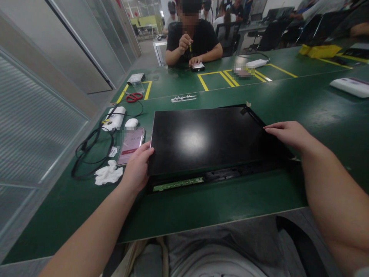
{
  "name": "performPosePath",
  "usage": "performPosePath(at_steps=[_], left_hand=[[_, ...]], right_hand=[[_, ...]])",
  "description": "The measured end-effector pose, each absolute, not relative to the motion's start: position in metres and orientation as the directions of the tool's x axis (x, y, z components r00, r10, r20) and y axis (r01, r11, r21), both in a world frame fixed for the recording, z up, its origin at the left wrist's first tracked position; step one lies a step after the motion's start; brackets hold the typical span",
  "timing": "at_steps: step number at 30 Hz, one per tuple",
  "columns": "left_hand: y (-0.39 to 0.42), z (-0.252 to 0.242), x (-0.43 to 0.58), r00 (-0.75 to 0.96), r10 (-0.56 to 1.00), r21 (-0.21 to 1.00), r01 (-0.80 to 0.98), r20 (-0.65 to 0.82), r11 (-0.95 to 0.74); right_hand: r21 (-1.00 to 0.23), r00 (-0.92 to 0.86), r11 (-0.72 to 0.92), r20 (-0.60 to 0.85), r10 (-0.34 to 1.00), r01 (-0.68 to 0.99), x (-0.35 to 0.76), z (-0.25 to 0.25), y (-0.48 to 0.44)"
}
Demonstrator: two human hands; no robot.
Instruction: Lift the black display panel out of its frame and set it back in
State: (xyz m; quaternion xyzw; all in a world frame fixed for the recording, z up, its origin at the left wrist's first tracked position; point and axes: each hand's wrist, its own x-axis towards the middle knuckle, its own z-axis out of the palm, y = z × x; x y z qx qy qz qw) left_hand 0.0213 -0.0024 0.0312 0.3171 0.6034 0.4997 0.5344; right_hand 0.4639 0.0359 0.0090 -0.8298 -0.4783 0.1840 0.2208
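A large black display panel [201,138] lies on the green table [201,207] in front of me, raised a little over its back frame, with a green circuit strip [177,184] showing along the near edge. My left hand [137,166] grips the panel's near-left corner, fingers curled on its edge. My right hand [288,134] rests on the panel's right edge, fingers closed along it.
Left of the panel lie a phone [131,145], a white mouse [131,123], a black cable loop [89,150], a crumpled tissue [108,174] and red scissors [134,97]. A white strip of parts [183,98] lies behind. A person in black [193,38] works across the table.
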Motion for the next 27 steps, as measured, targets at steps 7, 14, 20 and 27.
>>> performPosePath(at_steps=[7, 14, 20, 27], left_hand=[[-0.0031, 0.0350, 0.0243, -0.270, 0.891, 0.930, -0.142, -0.366, 0.339], [-0.0018, 0.0333, 0.0230, -0.248, 0.910, 0.943, -0.106, -0.331, 0.315], [0.0001, 0.0284, 0.0203, -0.244, 0.915, 0.947, -0.054, -0.320, 0.317], [-0.0005, 0.0290, 0.0194, -0.238, 0.916, 0.944, -0.020, -0.323, 0.328]], right_hand=[[-0.570, 0.504, -0.469, -0.108, 0.857, 0.675, 0.4588, 0.0131, 0.0332], [-0.582, 0.499, -0.465, -0.113, 0.859, 0.667, 0.4643, 0.0087, 0.0356], [-0.586, 0.499, -0.475, -0.135, 0.856, 0.656, 0.4653, 0.0087, 0.0366], [-0.567, 0.507, -0.476, -0.116, 0.854, 0.672, 0.4650, 0.0087, 0.0365]])
